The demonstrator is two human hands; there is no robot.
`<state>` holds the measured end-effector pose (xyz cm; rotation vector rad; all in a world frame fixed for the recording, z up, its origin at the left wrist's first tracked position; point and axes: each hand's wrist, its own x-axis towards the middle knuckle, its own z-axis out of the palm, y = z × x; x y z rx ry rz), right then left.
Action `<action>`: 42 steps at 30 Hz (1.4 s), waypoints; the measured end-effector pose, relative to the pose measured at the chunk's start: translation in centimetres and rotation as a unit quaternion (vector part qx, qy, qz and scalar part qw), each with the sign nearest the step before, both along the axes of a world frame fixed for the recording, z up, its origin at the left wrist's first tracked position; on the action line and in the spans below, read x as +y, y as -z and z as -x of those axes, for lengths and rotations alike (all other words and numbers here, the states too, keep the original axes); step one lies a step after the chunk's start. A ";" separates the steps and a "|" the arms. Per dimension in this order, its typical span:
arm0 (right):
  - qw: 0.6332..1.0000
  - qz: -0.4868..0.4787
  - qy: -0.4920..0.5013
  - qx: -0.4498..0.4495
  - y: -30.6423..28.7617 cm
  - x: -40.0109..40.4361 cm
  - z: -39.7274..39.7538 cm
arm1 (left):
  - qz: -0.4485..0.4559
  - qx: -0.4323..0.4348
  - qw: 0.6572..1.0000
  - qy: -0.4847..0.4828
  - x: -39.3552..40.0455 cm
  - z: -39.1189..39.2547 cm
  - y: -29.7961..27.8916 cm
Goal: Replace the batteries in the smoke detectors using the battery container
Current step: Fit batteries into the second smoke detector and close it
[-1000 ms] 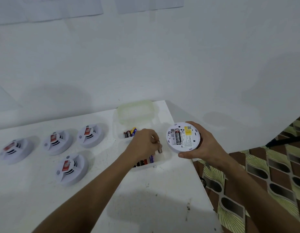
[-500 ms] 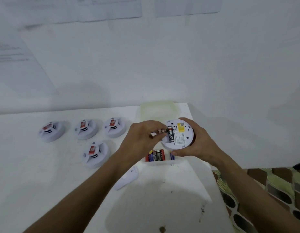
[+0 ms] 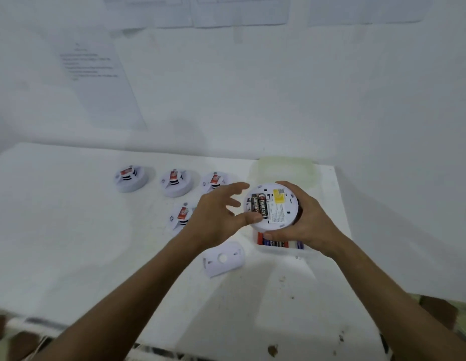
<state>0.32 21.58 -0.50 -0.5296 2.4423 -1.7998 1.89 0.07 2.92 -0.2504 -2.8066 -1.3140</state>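
White table (image 3: pixel 70 230), right grip (image 3: pixel 302 225) around smoke detector (image 3: pixel 272 207), left hand (image 3: pixel 216 217) splayed, thumb on batteries (image 3: pixel 260 207)

Smoke detectors: five, four on the table (image 3: pixel 70 230), one (image 3: pixel 272 208) held. Detached cover plate (image 3: pixel 223 258): one. Battery container (image 3: pixel 284 250): one. Fitted batteries (image 3: pixel 260 207): two.

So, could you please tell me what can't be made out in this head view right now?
- Clear plastic battery container: the round white smoke detector and the right hand that grips it cover most of it, so the batteries can't be counted.
- Printed sheet on the wall: text too blurred to read.
- Fourth white detector on the table: partly behind the left hand.
- Yellow label on the held detector: print too small.
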 end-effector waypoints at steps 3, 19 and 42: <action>1.000 -0.010 -0.014 0.002 0.0 -0.8 0.2 | -0.035 -0.101 0.994 -0.006 -0.9 -0.2 -0.6; 0.999 -0.010 -0.044 -0.015 0.6 -1.9 0.3 | -0.169 -0.178 0.967 -0.065 -3.8 -1.4 1.7; 0.998 -0.014 -0.051 -0.033 1.0 0.0 -1.1 | 0.205 -0.052 0.977 0.015 -6.8 -3.2 6.7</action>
